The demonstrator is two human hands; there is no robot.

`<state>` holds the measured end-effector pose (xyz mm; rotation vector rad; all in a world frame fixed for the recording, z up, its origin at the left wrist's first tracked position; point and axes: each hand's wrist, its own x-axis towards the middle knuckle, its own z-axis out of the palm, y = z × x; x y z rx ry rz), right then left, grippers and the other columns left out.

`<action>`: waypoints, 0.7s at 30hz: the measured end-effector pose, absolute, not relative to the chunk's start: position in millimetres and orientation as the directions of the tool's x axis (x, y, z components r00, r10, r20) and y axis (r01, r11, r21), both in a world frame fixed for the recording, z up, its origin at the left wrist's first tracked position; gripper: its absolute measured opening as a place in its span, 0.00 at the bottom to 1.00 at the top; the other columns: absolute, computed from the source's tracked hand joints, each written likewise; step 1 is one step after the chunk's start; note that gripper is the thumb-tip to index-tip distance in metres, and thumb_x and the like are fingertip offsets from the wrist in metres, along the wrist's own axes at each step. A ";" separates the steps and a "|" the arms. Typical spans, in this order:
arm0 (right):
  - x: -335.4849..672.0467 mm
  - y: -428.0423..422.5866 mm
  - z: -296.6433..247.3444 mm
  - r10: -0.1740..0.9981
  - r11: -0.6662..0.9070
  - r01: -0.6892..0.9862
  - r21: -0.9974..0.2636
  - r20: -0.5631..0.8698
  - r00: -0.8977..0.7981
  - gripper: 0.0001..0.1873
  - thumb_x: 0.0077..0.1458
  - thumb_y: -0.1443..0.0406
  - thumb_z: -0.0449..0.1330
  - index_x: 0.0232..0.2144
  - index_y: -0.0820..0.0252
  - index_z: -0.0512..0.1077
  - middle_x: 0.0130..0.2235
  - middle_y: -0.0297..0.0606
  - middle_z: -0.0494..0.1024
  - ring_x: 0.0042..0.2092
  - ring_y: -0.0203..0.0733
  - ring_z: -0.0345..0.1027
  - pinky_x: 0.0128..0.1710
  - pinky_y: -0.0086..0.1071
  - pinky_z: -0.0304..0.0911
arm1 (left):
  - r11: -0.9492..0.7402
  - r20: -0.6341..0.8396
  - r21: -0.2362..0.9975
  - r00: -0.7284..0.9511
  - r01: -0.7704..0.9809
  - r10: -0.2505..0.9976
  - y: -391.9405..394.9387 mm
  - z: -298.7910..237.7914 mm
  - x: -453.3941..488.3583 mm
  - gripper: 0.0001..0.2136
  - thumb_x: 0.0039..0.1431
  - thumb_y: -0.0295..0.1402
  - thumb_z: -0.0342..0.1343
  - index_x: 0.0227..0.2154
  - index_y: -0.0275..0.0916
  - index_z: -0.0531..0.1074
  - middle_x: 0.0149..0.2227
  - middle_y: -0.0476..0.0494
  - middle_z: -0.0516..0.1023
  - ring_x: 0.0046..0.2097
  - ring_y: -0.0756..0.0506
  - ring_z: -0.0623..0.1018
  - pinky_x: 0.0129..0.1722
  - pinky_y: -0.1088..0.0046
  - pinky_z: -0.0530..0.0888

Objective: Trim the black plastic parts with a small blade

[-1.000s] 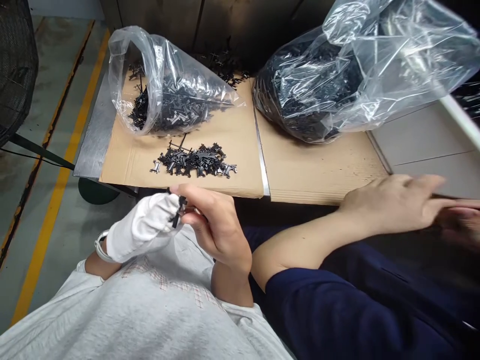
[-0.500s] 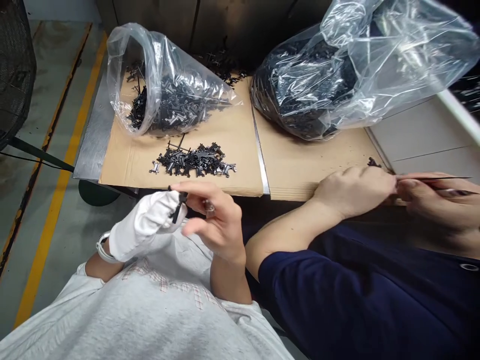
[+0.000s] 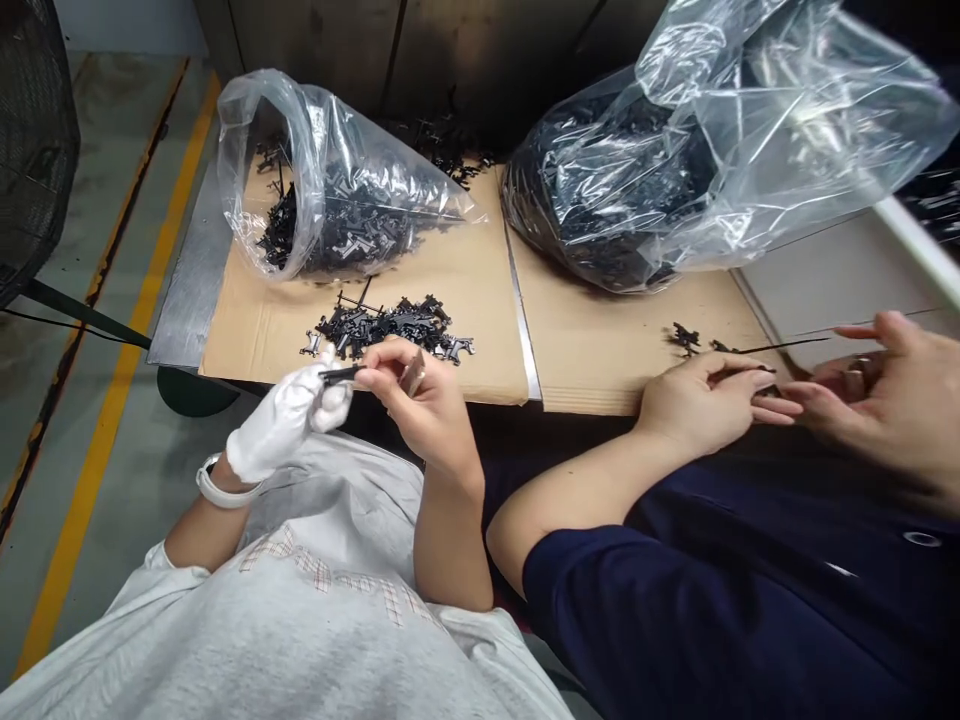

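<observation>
My left hand (image 3: pixel 289 412), in a white glove, is closed on a small black plastic part (image 3: pixel 340 375) in front of the table edge. My bare right hand (image 3: pixel 425 405) comes up against the part's right end with thumb and forefinger together. A small flat metal piece (image 3: pixel 412 373), blade-like, sticks up between the fingers of that hand. Just beyond both hands lies a loose pile of black plastic parts (image 3: pixel 394 325) on the cardboard (image 3: pixel 480 290).
Behind the pile, an open clear bag (image 3: pixel 360 180) of black parts lies on its side. A fuller bag (image 3: pixel 615 180) stands to its right. A co-worker's hands (image 3: pixel 697 400) handle a dark part at the right, near several loose parts (image 3: pixel 684 338). A fan (image 3: pixel 34 150) is at far left.
My right hand has closed from spread fingers to a pinch at the black part. The part has turned from upright to nearly level. The co-worker's hands have shifted.
</observation>
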<state>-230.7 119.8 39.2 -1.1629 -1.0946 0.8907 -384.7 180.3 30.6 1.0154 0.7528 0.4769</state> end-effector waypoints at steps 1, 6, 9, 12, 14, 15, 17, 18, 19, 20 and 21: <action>-229.6 124.5 35.0 0.959 0.145 0.002 -0.989 0.141 0.245 0.17 0.61 0.52 0.65 0.29 0.57 0.71 0.25 0.28 0.64 0.26 0.32 0.53 0.28 0.30 0.54 | 0.405 -0.304 0.914 0.622 -0.024 0.722 185.5 26.0 -383.6 0.20 0.69 0.48 0.57 0.28 0.38 0.65 0.25 0.51 0.67 0.25 0.55 0.64 0.24 0.78 0.65; -225.8 150.3 11.5 0.968 -0.099 0.040 -0.994 -0.087 0.236 0.17 0.58 0.51 0.61 0.29 0.57 0.69 0.24 0.26 0.60 0.26 0.33 0.50 0.28 0.30 0.52 | 0.091 -0.125 0.992 0.513 0.091 0.850 213.2 -0.1 -375.5 0.22 0.68 0.55 0.50 0.34 0.38 0.65 0.29 0.49 0.69 0.29 0.53 0.69 0.30 0.79 0.70; -226.0 160.1 1.6 0.954 -0.166 0.099 -0.981 -0.134 0.269 0.15 0.57 0.53 0.58 0.27 0.57 0.67 0.23 0.27 0.61 0.25 0.34 0.52 0.28 0.31 0.51 | -0.091 -0.083 0.923 0.424 0.374 0.902 229.3 -12.2 -371.6 0.17 0.71 0.47 0.43 0.36 0.39 0.66 0.34 0.45 0.73 0.36 0.49 0.75 0.40 0.75 0.74; -226.9 161.6 -2.5 0.938 -0.184 0.171 -0.968 -0.120 0.326 0.12 0.57 0.55 0.57 0.30 0.57 0.69 0.23 0.26 0.62 0.27 0.36 0.56 0.32 0.32 0.53 | -0.199 -0.037 0.808 0.386 0.554 0.922 243.9 -16.4 -367.9 0.10 0.68 0.36 0.48 0.34 0.38 0.69 0.40 0.39 0.77 0.46 0.43 0.77 0.54 0.66 0.72; -226.7 158.1 -2.1 0.927 -0.192 0.207 -0.959 -0.108 0.358 0.12 0.59 0.55 0.57 0.36 0.57 0.71 0.23 0.25 0.62 0.28 0.38 0.57 0.34 0.33 0.54 | -0.233 -0.018 0.729 0.358 0.644 0.934 251.4 -15.4 -365.5 0.10 0.66 0.36 0.50 0.31 0.37 0.70 0.42 0.34 0.77 0.50 0.37 0.76 0.58 0.57 0.69; -226.1 155.3 -1.3 0.925 -0.195 0.220 -0.956 -0.105 0.365 0.13 0.60 0.54 0.56 0.38 0.57 0.71 0.23 0.25 0.61 0.28 0.38 0.57 0.35 0.33 0.54 | -0.266 -0.002 0.648 0.351 0.714 0.937 254.2 -14.1 -364.9 0.12 0.66 0.37 0.51 0.30 0.37 0.71 0.43 0.32 0.77 0.51 0.34 0.75 0.58 0.54 0.68; -224.1 148.6 1.2 0.924 -0.198 0.235 -0.951 -0.102 0.368 0.15 0.61 0.53 0.56 0.40 0.57 0.71 0.24 0.25 0.61 0.28 0.38 0.58 0.35 0.34 0.54 | -0.324 0.023 0.435 0.350 0.840 0.936 258.3 -9.9 -366.1 0.14 0.68 0.40 0.52 0.32 0.36 0.74 0.46 0.30 0.76 0.51 0.31 0.75 0.56 0.53 0.69; -222.8 145.0 2.6 0.925 -0.199 0.240 -0.950 -0.101 0.367 0.15 0.61 0.52 0.55 0.40 0.57 0.71 0.24 0.25 0.62 0.28 0.38 0.58 0.35 0.34 0.53 | -0.339 0.037 0.340 0.347 0.877 0.937 260.4 -6.8 -368.3 0.14 0.68 0.41 0.51 0.35 0.37 0.76 0.47 0.31 0.76 0.51 0.32 0.76 0.53 0.55 0.71; -221.3 141.3 3.9 0.925 -0.199 0.242 -0.950 -0.101 0.365 0.16 0.62 0.52 0.55 0.40 0.57 0.71 0.25 0.26 0.62 0.29 0.38 0.58 0.34 0.34 0.53 | -0.338 0.063 0.280 0.334 0.898 0.940 263.2 -2.8 -371.5 0.14 0.69 0.41 0.51 0.38 0.37 0.77 0.47 0.32 0.76 0.49 0.33 0.76 0.51 0.57 0.72; -219.9 137.8 5.0 0.926 -0.199 0.244 -0.949 -0.101 0.363 0.16 0.62 0.52 0.55 0.41 0.57 0.71 0.25 0.26 0.62 0.29 0.38 0.58 0.34 0.34 0.53 | -0.319 0.102 0.269 0.303 0.908 0.948 267.3 2.2 -375.4 0.15 0.70 0.41 0.51 0.41 0.38 0.78 0.48 0.33 0.76 0.48 0.34 0.77 0.49 0.59 0.72; -218.5 134.7 6.0 0.928 -0.199 0.244 -0.949 -0.102 0.359 0.16 0.62 0.52 0.55 0.41 0.57 0.71 0.25 0.26 0.62 0.29 0.38 0.58 0.34 0.33 0.53 | -0.290 0.155 0.282 0.255 0.915 0.954 273.1 8.2 -379.3 0.15 0.70 0.41 0.50 0.43 0.38 0.78 0.48 0.34 0.76 0.47 0.36 0.77 0.48 0.61 0.73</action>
